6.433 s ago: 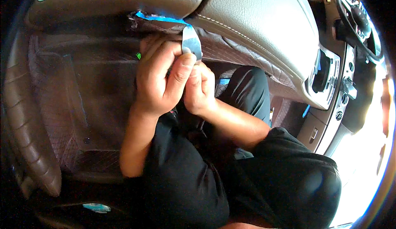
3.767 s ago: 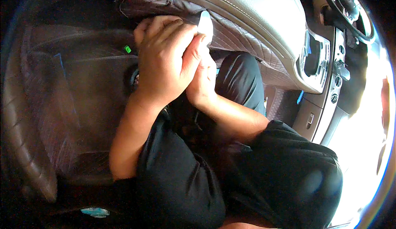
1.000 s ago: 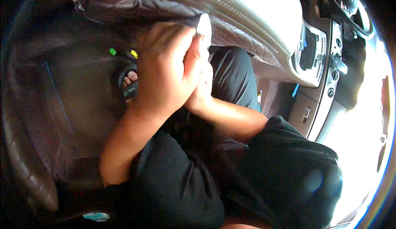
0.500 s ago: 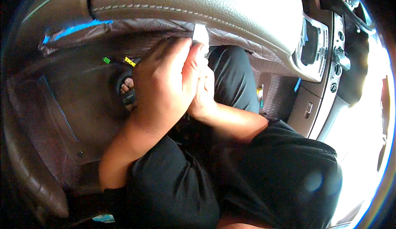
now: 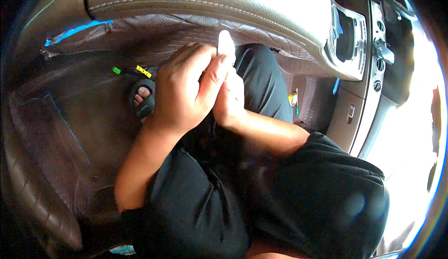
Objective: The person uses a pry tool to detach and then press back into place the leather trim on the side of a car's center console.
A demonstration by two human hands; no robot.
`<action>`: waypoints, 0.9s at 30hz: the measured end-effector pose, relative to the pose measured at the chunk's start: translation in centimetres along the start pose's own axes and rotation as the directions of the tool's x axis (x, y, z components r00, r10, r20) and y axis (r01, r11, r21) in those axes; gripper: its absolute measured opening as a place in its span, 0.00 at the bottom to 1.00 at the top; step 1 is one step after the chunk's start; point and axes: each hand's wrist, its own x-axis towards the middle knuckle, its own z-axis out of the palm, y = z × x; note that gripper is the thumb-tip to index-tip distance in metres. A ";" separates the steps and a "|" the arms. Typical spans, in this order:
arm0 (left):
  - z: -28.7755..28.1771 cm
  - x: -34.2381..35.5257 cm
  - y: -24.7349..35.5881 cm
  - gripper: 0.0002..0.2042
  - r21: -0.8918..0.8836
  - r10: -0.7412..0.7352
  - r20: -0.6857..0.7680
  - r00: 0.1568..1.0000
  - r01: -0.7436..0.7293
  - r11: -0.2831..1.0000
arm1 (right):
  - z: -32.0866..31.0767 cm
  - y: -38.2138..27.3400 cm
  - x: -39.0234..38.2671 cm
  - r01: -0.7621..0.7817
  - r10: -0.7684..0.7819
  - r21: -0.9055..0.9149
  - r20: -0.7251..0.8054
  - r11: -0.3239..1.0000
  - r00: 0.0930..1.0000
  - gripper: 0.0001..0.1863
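Note:
My left hand (image 5: 184,86) is closed around a flat silver metal blade tool (image 5: 226,43), with my thumb along it. My right hand (image 5: 228,100) is wrapped beneath and beside the left one on the same tool; its grip is partly hidden. The rounded tip sits just below the stitched beige console armrest (image 5: 205,0), over a dark quilted lining (image 5: 182,30); whether they touch I cannot tell. A ragged blue tape strip (image 5: 77,32) lies along the lining at the upper left.
A green tag (image 5: 116,70) and yellow tag (image 5: 143,71) are near my sandalled foot (image 5: 142,95). A yellow roll (image 5: 292,99) and a green-handled tool (image 5: 297,106) lie in the right footwell. The gear console (image 5: 347,39) and dashboard vents (image 5: 380,65) are at right.
My hands and the blade moved off the blue strip toward the right along the console. Since half a second ago the tip has dropped slightly below the stitched edge. The view has shifted.

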 end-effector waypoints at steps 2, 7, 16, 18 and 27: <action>0.7 0.2 -0.2 0.06 -0.066 -0.003 -0.015 1.000 0.002 0.998 | -0.3 -0.1 0.7 0.003 -0.003 0.012 0.012 1.000 1.000 0.22; 0.3 -0.2 0.0 0.12 -0.023 -0.213 0.144 0.966 0.219 0.976 | 0.4 -0.5 1.4 -0.026 0.026 0.028 0.009 0.999 1.000 0.22; 0.5 -0.1 -0.4 0.12 0.041 -0.178 0.081 0.981 0.175 0.984 | 0.7 2.4 1.3 -0.058 0.056 -0.026 -0.056 0.998 0.997 0.24; 1.0 0.2 -0.6 0.08 -0.054 -0.095 -0.044 0.994 0.093 0.994 | 1.4 4.7 0.5 -0.042 0.041 -0.018 -0.058 0.999 0.997 0.24; 1.2 1.4 -0.8 0.07 -0.138 -0.055 -0.076 0.996 0.044 0.989 | 1.9 7.8 -0.8 -0.014 -0.027 -0.233 -0.172 0.972 0.985 0.24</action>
